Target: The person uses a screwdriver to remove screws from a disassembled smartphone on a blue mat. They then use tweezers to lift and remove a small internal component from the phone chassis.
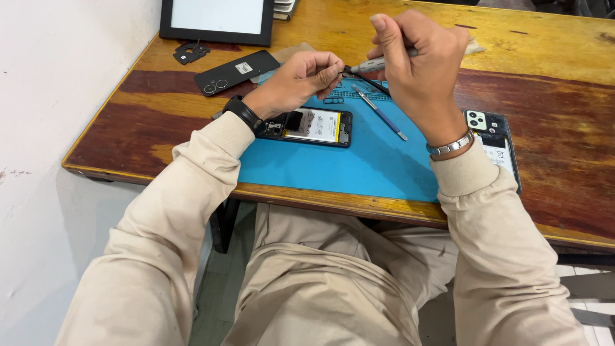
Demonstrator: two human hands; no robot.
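My right hand (419, 61) grips a grey screwdriver (370, 65) whose tip points left toward my left hand (306, 77). That hand's fingers are pinched at the tip of the tool; what they pinch is too small to tell. Both hands hover above a blue work mat (359, 160). Just below my left wrist an opened black phone (311, 126) lies on the mat, its white and yellow battery showing. A thin blue-handled tool (379, 113) rests on the mat between my hands.
A black back cover (236, 72) and a small black part (189, 52) lie at the back left of the wooden table (551, 83). A tablet (216, 19) sits at the far edge. A second opened phone (494, 138) lies right of the mat.
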